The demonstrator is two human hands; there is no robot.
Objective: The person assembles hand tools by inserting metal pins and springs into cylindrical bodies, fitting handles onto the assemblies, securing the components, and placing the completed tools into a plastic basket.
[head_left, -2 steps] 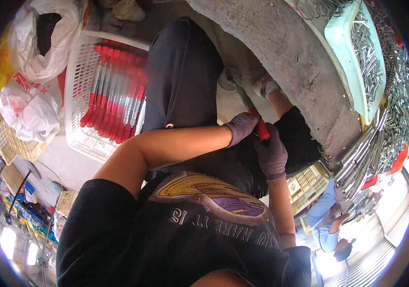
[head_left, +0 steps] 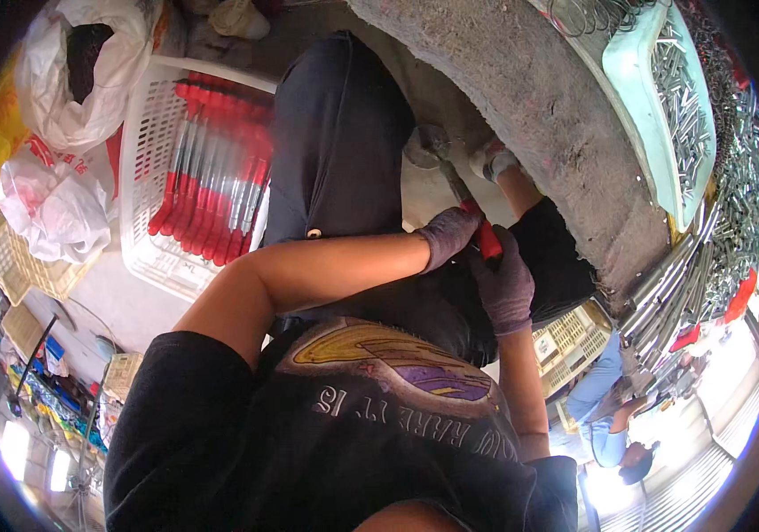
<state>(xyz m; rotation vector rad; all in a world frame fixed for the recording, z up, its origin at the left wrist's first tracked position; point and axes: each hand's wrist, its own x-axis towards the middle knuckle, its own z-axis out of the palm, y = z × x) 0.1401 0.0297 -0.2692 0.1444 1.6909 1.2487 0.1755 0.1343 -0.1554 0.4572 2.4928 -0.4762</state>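
Both of my hands wear greyish-purple gloves and meet above my lap. My left hand (head_left: 448, 238) is closed round a red-handled metal tool (head_left: 489, 239), near where the red grip joins its metal shaft. The shaft slants up and away toward a round, dull metal piece (head_left: 427, 146) on the floor between my legs; whether they touch I cannot tell. Lower down, my right hand (head_left: 505, 288) has its fingers curled round the butt end of the red grip. Part of the grip is hidden by the gloves.
At left stands a white plastic basket (head_left: 144, 168) with several red-handled metal tools (head_left: 211, 177) in a row. White bags (head_left: 51, 204) lie beyond it. A rough grey ledge (head_left: 557, 151) curves along the right, bearing a pale green tray (head_left: 632, 71) of metal pins. Another person (head_left: 605, 408) sits far right.
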